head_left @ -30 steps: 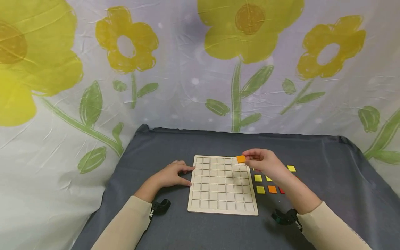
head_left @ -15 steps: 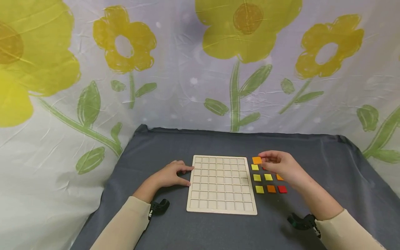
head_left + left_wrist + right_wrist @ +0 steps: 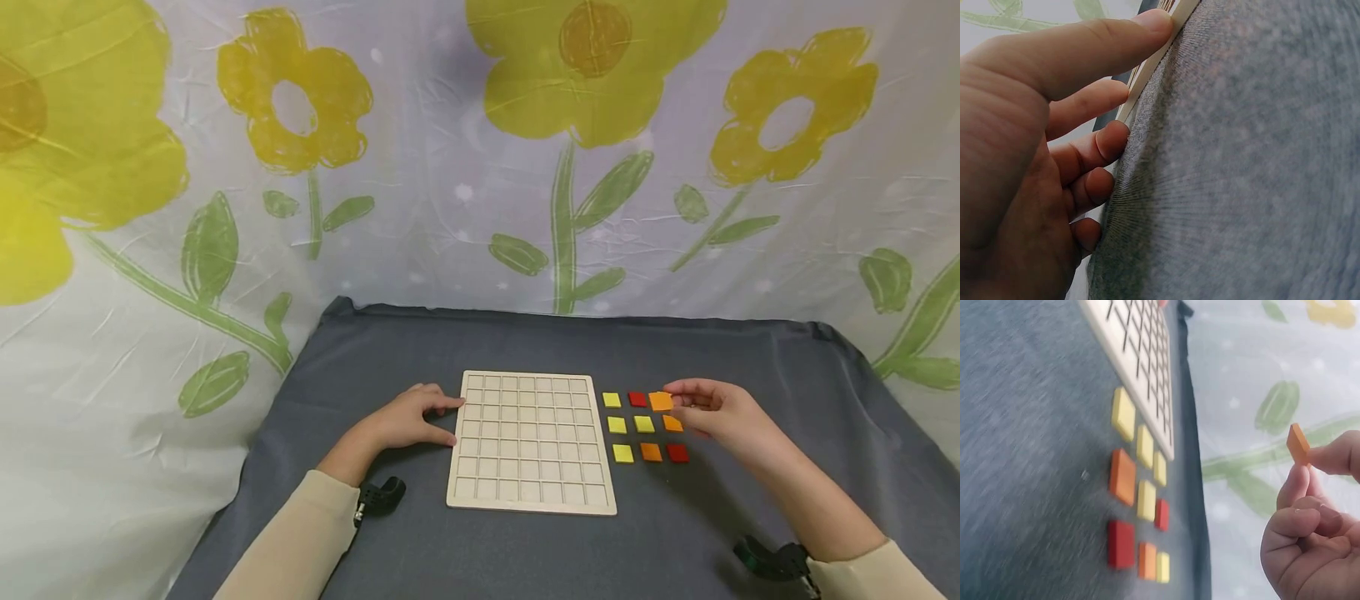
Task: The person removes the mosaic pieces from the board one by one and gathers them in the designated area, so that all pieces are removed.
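Note:
My right hand (image 3: 720, 412) pinches a square orange tile (image 3: 661, 402) by its edge between thumb and fingertips. In the right wrist view the held tile (image 3: 1298, 444) is up off the table, the other fingers curled below. It overlaps the far right of the tile rows in the head view. My left hand (image 3: 405, 421) lies at the left side of a pale wooden grid board (image 3: 531, 510), thumb and index fingertip touching its edge. The left wrist view shows that thumb (image 3: 1154, 24) against the board's rim, the remaining fingers loosely bent near the cloth.
Right of the board, small square tiles lie in rows: yellow (image 3: 623, 453), orange (image 3: 651, 452) and red (image 3: 677, 452) ones. A yellow tile (image 3: 1163, 567) at the far corner is hidden in the head view. Dark grey cloth (image 3: 420, 342) covers the table; a flower-printed curtain (image 3: 435, 208) stands behind.
My right hand has carried the orange tile rightward, from over the board's far right corner to above the far right of the tile rows. My left hand has stayed at the board's edge.

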{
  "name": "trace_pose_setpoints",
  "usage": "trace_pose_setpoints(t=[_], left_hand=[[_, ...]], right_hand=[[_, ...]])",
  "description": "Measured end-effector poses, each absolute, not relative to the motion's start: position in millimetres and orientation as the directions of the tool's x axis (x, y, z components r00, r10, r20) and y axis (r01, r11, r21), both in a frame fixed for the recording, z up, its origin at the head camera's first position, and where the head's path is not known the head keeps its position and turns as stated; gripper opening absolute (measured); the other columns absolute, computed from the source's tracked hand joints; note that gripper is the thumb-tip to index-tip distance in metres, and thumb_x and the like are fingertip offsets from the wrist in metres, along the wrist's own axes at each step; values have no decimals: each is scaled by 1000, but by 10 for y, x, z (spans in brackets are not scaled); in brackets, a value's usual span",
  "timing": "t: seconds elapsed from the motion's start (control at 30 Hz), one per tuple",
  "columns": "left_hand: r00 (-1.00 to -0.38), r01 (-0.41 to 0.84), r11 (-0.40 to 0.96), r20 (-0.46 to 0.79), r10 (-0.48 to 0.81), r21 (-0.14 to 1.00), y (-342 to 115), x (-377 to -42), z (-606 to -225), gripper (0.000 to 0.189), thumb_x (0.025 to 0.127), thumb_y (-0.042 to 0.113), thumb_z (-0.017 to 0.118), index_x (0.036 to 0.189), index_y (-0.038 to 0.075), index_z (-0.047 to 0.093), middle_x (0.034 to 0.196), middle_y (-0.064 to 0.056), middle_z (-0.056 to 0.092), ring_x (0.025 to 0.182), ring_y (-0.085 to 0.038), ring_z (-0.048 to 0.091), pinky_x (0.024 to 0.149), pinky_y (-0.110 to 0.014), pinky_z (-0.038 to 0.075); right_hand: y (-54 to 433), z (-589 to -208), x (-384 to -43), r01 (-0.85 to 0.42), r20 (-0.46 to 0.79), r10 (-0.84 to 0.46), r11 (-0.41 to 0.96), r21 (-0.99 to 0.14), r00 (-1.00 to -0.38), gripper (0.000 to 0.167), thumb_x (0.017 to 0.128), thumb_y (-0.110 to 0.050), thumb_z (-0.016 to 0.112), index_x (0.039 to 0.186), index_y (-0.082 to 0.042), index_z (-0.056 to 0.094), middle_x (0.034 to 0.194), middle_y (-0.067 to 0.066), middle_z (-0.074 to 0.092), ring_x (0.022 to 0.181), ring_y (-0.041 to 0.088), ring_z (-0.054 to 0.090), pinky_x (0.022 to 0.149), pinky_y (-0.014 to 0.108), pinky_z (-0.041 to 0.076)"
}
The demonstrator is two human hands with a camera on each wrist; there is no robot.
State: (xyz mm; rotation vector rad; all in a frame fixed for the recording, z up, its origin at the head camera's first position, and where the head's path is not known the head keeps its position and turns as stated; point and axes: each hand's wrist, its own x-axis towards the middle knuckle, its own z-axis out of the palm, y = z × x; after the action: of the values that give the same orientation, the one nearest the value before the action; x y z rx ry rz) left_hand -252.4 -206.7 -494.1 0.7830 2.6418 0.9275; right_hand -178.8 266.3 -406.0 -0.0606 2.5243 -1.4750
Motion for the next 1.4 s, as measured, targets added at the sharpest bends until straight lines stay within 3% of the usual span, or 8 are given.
trace_pose_setpoints(t=[0.2,0.43,0.57,0.67,1.13,1.4], left_hand=[[-829,409,657,-42,557,634,-2067,-2515,-4944,69,82,37,88,143,16,64,96,6,54,88,-17,42,79,-38,38],[-832,404,656,-43,553,637,-2071,-2514,-4938,70,82,37,88,143,16,63,96,6,54,88,-18,42,79,-38,38],[-834,400,658,-43,549,638,-2072,-2516,-4944,70,81,37,89,143,16,64,96,6,54,89,-18,43,80,-39,38],[-836,399,659,-43,547,637,-2071,-2516,-4952,70,81,38,89,143,17,64,96,6,54,89,-17,42,79,-38,38],[-838,392,667,-54,544,634,-2066,-2529,-4924,69,81,36,89,143,17,64,96,6,54,89,-17,43,80,-38,38],[-842,387,671,-55,537,633,-2054,-2529,-4947,69,81,36,89,143,18,64,96,6,54,91,-17,44,81,-37,38]], right_hand=[[2852,-4133,-1687,116,-203,-124,499,-859,-971,50,102,-20,67,141,6,51,121,17,62,96,27,59,73,35,50],[3080,-4164,-1606,143,-228,-119,488,-861,-966,53,102,-25,67,140,7,48,85,6,53,70,23,48,71,36,44],[3166,-4198,-1576,182,-268,-103,503,-845,-958,54,102,-27,67,141,6,49,90,5,57,67,21,46,69,36,44],[3230,-4244,-1560,214,-295,-82,514,-831,-952,53,102,-25,67,140,7,50,104,6,63,69,20,47,65,35,43],[3424,-4522,-1620,283,-388,-55,592,-755,-920,42,103,-18,63,133,11,55,101,5,68,64,20,46,59,33,42],[3404,-4589,-1637,141,-278,-61,748,-649,-959,35,96,-12,67,123,9,63,94,5,66,72,21,54,59,34,48]])
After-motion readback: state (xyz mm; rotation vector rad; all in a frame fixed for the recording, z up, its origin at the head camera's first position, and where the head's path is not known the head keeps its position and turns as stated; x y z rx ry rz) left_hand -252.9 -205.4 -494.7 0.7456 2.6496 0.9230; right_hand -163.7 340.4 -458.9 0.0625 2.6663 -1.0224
